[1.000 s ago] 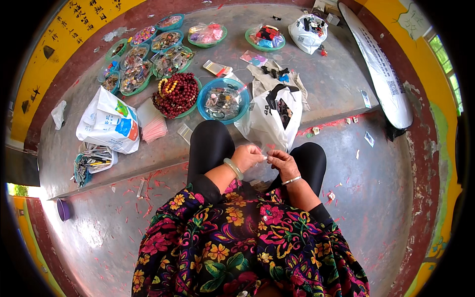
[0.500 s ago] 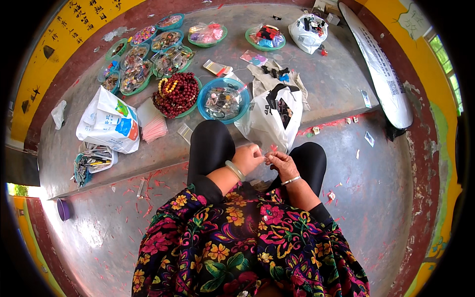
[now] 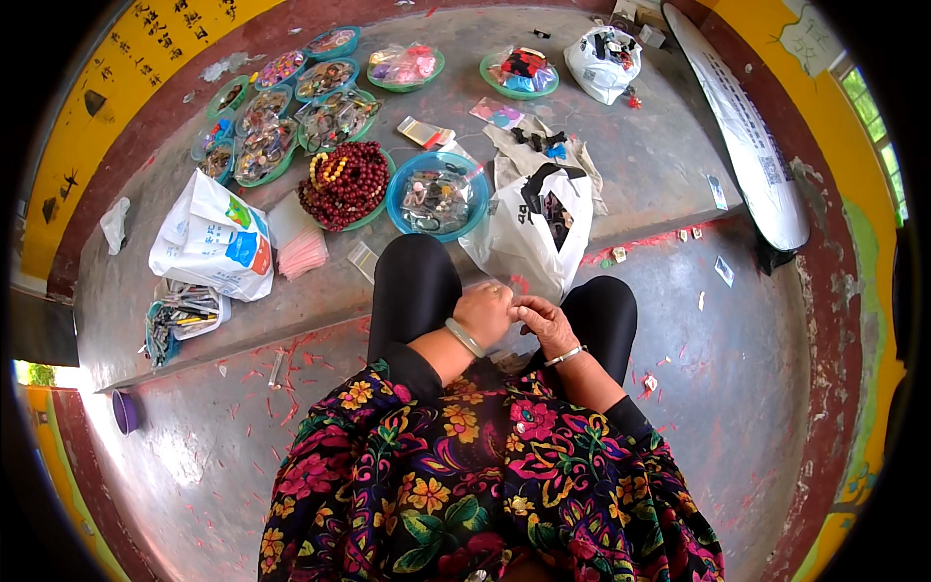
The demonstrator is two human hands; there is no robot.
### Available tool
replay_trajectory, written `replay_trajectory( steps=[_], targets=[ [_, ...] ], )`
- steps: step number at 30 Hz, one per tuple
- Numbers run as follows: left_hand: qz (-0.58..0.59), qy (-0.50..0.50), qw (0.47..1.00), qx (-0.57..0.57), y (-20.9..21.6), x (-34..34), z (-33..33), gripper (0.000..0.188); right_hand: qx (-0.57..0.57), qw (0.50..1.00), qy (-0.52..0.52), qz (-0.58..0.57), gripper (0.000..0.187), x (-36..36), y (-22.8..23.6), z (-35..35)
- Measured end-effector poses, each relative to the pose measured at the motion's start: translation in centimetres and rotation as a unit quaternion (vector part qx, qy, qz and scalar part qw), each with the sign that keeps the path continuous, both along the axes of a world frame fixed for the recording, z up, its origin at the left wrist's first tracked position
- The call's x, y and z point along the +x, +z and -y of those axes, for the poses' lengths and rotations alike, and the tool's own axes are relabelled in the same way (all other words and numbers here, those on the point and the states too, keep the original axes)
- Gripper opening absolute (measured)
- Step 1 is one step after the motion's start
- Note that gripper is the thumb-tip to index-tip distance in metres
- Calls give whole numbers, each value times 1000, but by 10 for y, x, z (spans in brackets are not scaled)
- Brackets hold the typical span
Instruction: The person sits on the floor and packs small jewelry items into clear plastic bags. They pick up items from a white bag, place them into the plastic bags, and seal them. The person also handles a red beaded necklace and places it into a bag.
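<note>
My left hand, with a pale green bangle at its wrist, is closed over my lap, its knuckles turned up. Fingers of my right hand, which has a silver bangle, are pinched together against it. Whatever the two hands hold between them is small and mostly hidden. A reddish bit shows just beyond the fingertips. Close past my knees stands an opened white plastic bag with dark items in it. Left of that bag is a blue basin of small packaged trinkets.
Dark red bead strings fill a green basin, beside pink packets and a white bag. Pens lie in a tray. More basins stand behind. A step edge crosses the floor; a long white board lies right.
My left hand has rolled over so its knuckles face up, and my right fingers have come against it. The red bit beyond them is now less visible.
</note>
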State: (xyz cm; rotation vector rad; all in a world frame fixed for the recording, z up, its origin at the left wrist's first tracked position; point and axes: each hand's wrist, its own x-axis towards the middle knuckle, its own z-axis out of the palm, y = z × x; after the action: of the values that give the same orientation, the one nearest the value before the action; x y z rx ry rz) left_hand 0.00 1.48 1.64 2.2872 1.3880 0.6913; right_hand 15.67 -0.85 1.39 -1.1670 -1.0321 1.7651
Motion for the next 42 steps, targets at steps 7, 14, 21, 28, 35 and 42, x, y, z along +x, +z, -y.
replay_trajectory(
  steps=[7, 14, 21, 28, 35, 42],
  targets=[
    [-13, -71, 997, 40, 30, 5, 5, 19, -4, 1000, -29, -12, 24, 3, -19, -4],
    [91, -177, 980, 16, 29, 9, -6, 21, 38, 993, -113, 13, 18, 17, -74, -5],
    [264, 18, 938, -225, 10, 2, -4, 20, 70, 989, -102, 81, 14, 15, -68, -6],
    [405, 6, 814, -416, -29, -5, -10, 13, -4, 996, -95, -2, 13, 10, -33, -4],
    [419, 13, 795, -438, -20, -6, -12, 17, -35, 992, -99, -76, 13, 10, -25, -2],
    [355, -39, 840, -407, 36, -4, -9, 21, -60, 985, -156, -35, 13, 9, -19, -2]
  ],
)
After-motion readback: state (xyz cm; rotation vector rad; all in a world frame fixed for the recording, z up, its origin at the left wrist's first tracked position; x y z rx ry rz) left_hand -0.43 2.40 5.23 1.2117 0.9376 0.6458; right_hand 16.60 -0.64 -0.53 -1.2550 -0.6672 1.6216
